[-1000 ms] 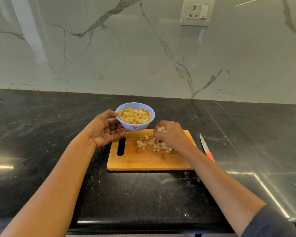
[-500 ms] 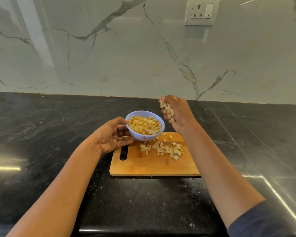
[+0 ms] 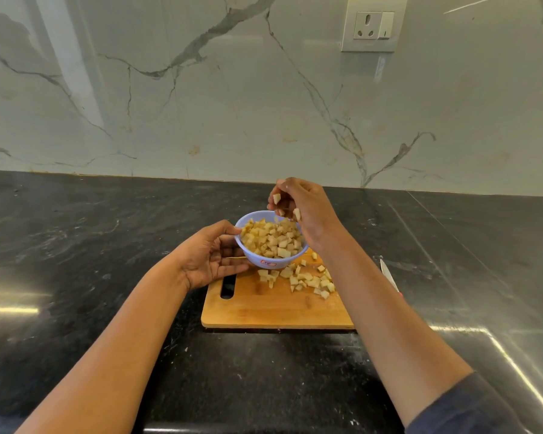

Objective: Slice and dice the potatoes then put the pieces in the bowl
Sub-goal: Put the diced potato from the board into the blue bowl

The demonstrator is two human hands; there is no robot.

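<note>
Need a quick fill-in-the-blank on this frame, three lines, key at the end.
The left hand holds a ____ bowl.
The right hand holds potato pieces ____ the bowl.
The knife lies on the counter, to the ____ of the cutting board.
Missing: blue; above; right.

A home kitchen: black stone counter (image 3: 76,245), marble backsplash (image 3: 201,104) (wall socket (image 3: 373,25) too).

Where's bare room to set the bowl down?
Free: near half of the cutting board, between handle slot and near edge; counter left of the left hand; counter strip between bowl and wall. Crowded: board's far right, littered with potato pieces, right forearm across it; knife just beyond.
</note>
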